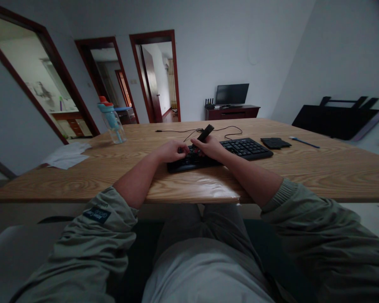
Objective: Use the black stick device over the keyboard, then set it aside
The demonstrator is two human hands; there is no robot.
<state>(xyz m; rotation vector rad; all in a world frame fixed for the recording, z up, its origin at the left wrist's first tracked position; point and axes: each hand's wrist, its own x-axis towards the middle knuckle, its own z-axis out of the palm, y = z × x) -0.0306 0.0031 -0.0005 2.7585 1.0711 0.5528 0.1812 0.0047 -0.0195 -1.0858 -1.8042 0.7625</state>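
Observation:
A black keyboard (246,148) lies at the near side of the wooden table, in front of my body. My left hand (173,151) is at its left end, with curled fingertips close together on or just over the keys; whatever they may pinch is hidden. Beside it, my right hand (208,148) is closed around a short, dark, bar-shaped thing (206,133), which slants up and to the right over the keyboard. Its lower end disappears among the fingers, so its exact kind cannot be made out.
Behind the keyboard runs a thin black cable (183,131). Flat black pieces (275,143) and a slim blue brush (305,142) lie to the right. At the left are a clear bottle with a red lid (113,124) and white tissues (68,155). The table's front edge (183,198) is near me.

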